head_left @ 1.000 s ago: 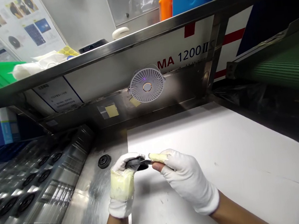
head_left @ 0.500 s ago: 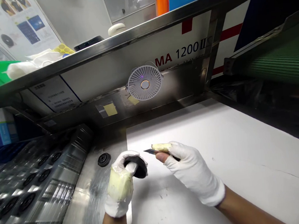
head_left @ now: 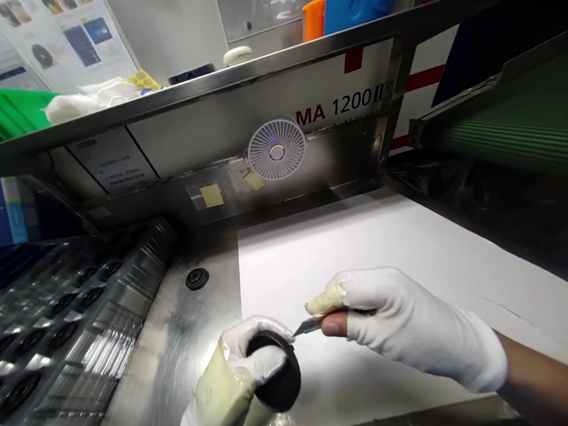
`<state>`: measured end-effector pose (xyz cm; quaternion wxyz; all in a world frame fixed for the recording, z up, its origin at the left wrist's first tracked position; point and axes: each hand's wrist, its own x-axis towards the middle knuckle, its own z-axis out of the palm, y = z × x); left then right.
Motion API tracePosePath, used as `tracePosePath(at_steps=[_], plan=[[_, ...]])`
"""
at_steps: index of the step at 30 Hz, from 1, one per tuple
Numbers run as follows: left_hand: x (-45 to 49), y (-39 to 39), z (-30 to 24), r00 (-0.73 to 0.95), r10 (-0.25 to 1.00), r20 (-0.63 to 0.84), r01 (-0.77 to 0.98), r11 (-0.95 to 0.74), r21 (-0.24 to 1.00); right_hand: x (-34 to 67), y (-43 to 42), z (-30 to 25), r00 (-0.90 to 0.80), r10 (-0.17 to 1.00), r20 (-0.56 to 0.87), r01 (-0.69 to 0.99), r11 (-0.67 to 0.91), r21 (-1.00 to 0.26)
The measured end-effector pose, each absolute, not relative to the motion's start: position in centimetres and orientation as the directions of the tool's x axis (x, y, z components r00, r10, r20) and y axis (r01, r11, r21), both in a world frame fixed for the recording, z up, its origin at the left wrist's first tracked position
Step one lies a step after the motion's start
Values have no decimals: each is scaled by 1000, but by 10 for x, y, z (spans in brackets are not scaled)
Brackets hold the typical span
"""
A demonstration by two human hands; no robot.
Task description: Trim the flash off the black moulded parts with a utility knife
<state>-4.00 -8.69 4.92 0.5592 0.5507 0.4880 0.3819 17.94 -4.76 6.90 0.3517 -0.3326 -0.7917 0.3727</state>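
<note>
My left hand [head_left: 230,379], in a white glove with yellowish tape, is closed around a round black part [head_left: 283,384]. The thumb presses into its inner face, and the part is tilted toward me. To its right, my right hand [head_left: 395,323] pinches a small craft knife [head_left: 309,326] between a taped finger and a bare thumb tip. The blade points left, with its tip close to the upper rim of the black part; whether they touch I cannot tell. Most of the knife's handle is hidden in the glove.
White paper [head_left: 288,253] covers the metal bench. A second black ring part [head_left: 197,279] lies on bare metal at the left. Stacked clear trays [head_left: 118,316] hold several black parts. A round fan [head_left: 276,150] hangs below the metal shelf [head_left: 250,65]; a green ribbed conveyor [head_left: 515,110] stands right.
Both hands have come lower and nearer to me. The black part has turned to show more of its inner face, and the knife tip has moved close to its rim.
</note>
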Motion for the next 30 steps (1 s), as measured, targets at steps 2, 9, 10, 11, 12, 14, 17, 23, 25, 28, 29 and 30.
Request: tracePosePath(at_steps=[2,9,10,11,12,14,17,23,25,28,29,30], plan=[[-40,-98,45,281,949,-145,112,118,987,177,-58,66,-545,784,297,250,490,-835],[-40,-122,36,307,939,-153,76,136,988,175,-87,66,-674,707,215,322,543,-775],[-40,-125,34,290,947,-139,71,124,990,177,-91,68,-704,688,174,338,541,-770],[-41,-128,33,275,953,-130,59,118,991,178,-95,70,-727,672,141,345,536,-771],[-41,-130,31,271,954,-129,40,123,992,179,-98,72,-738,663,123,344,527,-777],[-41,-134,29,294,944,-152,-29,168,985,180,-104,74,-711,689,139,327,500,-802],[-39,-139,29,338,926,-167,-119,217,969,178,-108,72,-623,755,204,309,478,-822],[-36,-143,36,342,920,-193,28,196,980,176,-108,67,-601,740,300,388,599,-701],[-36,-143,37,329,923,-200,93,179,980,177,-108,69,-631,717,297,439,645,-625],[-37,-142,37,332,926,-182,174,130,976,180,-109,75,-683,695,223,492,664,-563],[-37,-141,37,329,929,-169,187,112,976,181,-109,77,-703,686,186,496,661,-563],[-38,-141,36,321,935,-152,191,94,977,182,-110,79,-723,675,149,493,655,-573]])
